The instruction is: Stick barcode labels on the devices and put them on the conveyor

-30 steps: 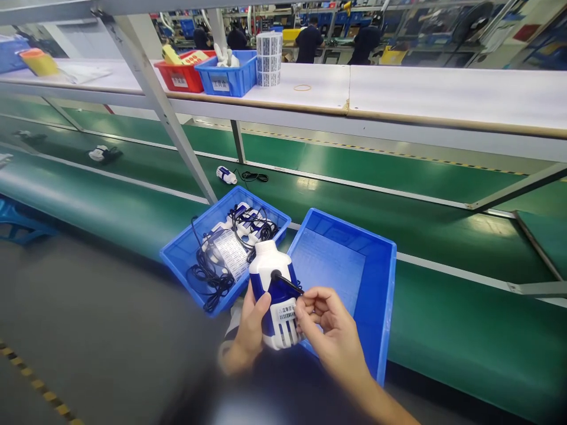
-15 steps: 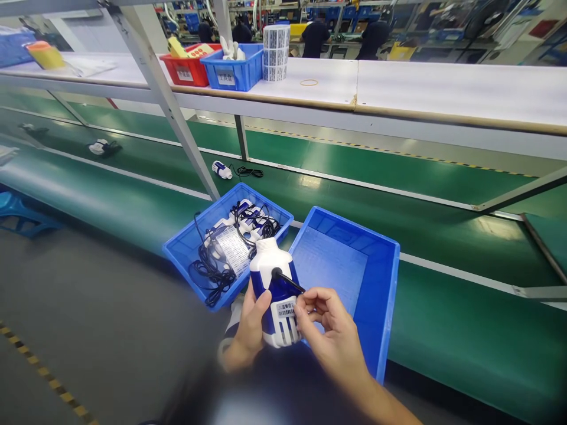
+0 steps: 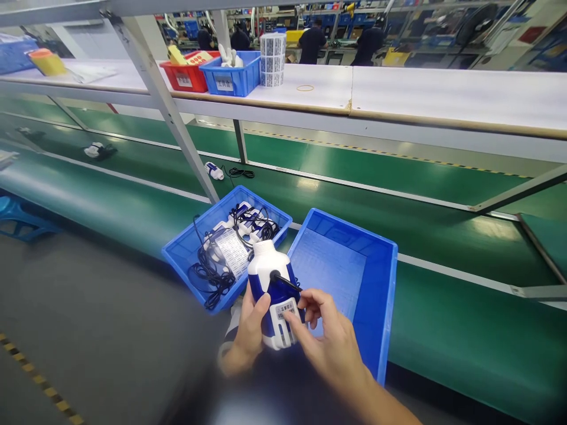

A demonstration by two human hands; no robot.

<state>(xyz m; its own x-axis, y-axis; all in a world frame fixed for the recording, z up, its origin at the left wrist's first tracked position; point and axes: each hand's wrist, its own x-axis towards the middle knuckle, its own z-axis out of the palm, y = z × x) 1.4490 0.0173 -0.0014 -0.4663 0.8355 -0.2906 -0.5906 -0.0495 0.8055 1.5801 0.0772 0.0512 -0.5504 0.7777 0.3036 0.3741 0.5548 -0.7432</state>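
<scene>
A white-and-blue plastic device (image 3: 263,274) with a threaded neck, slots at its lower end and a black cord stands tilted in front of me. My left hand (image 3: 250,330) is closed round its left side, thumb on the front. My right hand (image 3: 325,327) touches the right side: the thumb lies on the printed silver label (image 3: 286,308), and the bent fingers are apart from it near the black cord (image 3: 287,283). Behind, a blue bin (image 3: 177,260) holds several like devices, coiled cords and a printed sheet (image 3: 234,251).
A second blue bin (image 3: 392,295) is at the right, by the green conveyor belt (image 3: 460,330). Another corded device (image 3: 215,171) lies on the belt. Above it, the white shelf (image 3: 328,82) carries a red box (image 3: 183,77), a blue box (image 3: 234,79) and a label roll (image 3: 272,59).
My right thumb has moved left from the label's right edge onto its face. The device stays in my left hand. The view has shifted slightly.
</scene>
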